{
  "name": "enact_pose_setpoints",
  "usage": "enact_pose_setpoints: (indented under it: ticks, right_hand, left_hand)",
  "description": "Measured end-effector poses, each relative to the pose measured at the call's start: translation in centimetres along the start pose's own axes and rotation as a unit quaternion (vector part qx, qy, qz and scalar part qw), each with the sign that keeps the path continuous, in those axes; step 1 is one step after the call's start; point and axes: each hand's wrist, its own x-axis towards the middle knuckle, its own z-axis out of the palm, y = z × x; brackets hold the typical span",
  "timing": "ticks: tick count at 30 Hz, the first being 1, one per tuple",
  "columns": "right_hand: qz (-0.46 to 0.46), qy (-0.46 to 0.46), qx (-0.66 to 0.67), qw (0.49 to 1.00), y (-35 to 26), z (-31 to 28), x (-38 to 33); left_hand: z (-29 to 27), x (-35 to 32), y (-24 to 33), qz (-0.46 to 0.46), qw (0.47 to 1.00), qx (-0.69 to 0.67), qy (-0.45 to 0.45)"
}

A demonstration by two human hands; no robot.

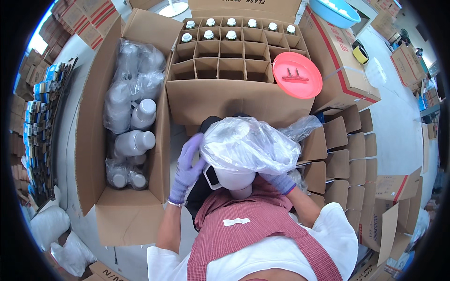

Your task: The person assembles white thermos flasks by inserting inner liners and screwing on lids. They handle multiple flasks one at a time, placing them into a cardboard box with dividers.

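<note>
On my lap lies a white jug [229, 179] with a loop handle, its narrower end toward my apron. A crumpled clear plastic bag [251, 143] covers its far part. My left hand [187, 168], in a lilac knit glove, is at the bag's left edge beside the handle, fingers stretched out and thumb apart. My right hand [280, 181], also gloved, presses against the right side of the jug under the bag; its fingers are hidden. Beyond the bag stands a divided carton [220, 96] with several white-capped bottle necks [231, 35] in its far cells.
A long open carton [89, 126] at left holds several white jugs [136, 143], some bagged. A red round tray [286, 65] with small pointed pieces rests on the divided carton's right corner. Cardboard dividers [337, 164] stand at right, below a closed carton [344, 70] and blue basin [335, 14].
</note>
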Motion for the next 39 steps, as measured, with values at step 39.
enact_pose_setpoints:
  ticks: [39]
  right_hand:
    - [0.117,0.36,-0.167,0.91,-17.2,-23.2,-14.3]
  left_hand:
    - [16.0,-3.9,10.3,-0.102,0.775,-0.398,-0.48]
